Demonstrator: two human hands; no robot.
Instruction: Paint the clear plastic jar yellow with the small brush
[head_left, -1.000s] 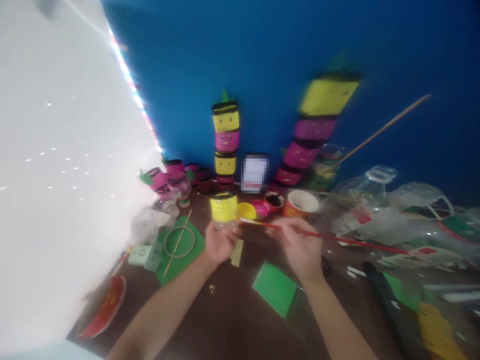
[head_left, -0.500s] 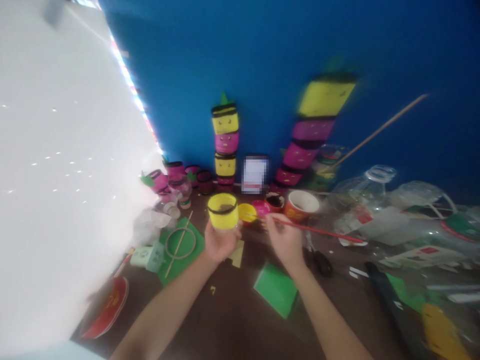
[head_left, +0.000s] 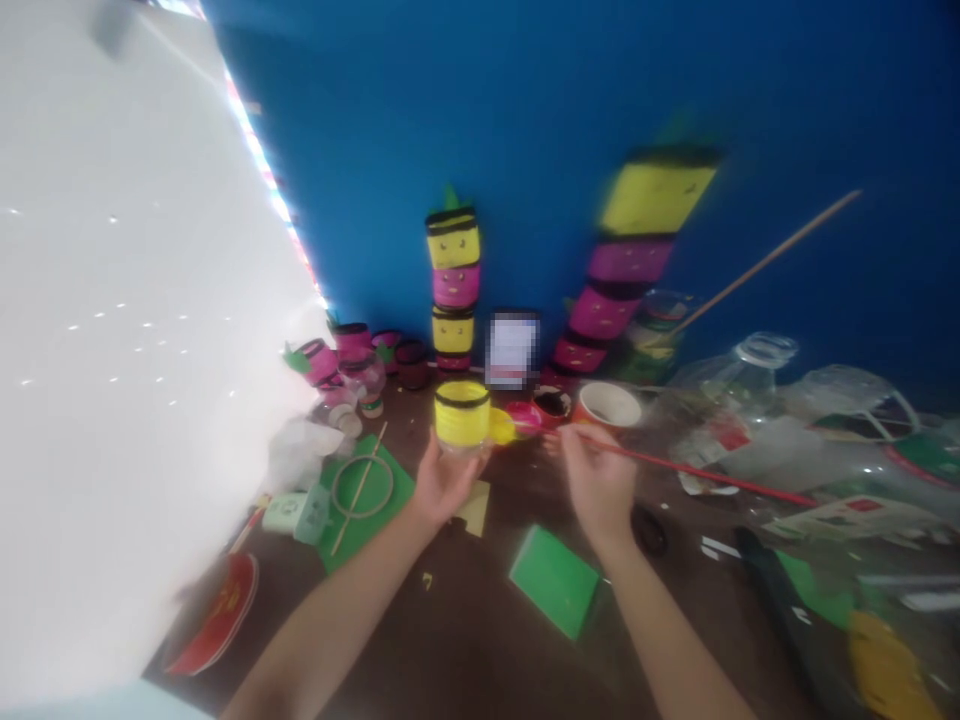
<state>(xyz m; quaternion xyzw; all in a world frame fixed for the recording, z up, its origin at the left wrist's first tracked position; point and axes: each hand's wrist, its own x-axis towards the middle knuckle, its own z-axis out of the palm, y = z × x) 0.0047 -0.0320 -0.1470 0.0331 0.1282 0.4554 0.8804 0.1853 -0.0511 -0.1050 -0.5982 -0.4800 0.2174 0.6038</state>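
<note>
Within the left hand [head_left: 448, 487], a round, yellow, black-banded cup [head_left: 461, 420] is gripped; to its right, a slender red-handled paintbrush [head_left: 697, 470] is pinched by the right hand [head_left: 600, 485].

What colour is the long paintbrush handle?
The long, thin paintbrush handle is red, best seen in the head view.

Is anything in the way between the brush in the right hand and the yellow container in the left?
Nothing visible blocks the brush in the right hand from the yellow container. A yellow pot shows in that gap, seemingly behind; the brush's tip is too blurred to place.
</note>
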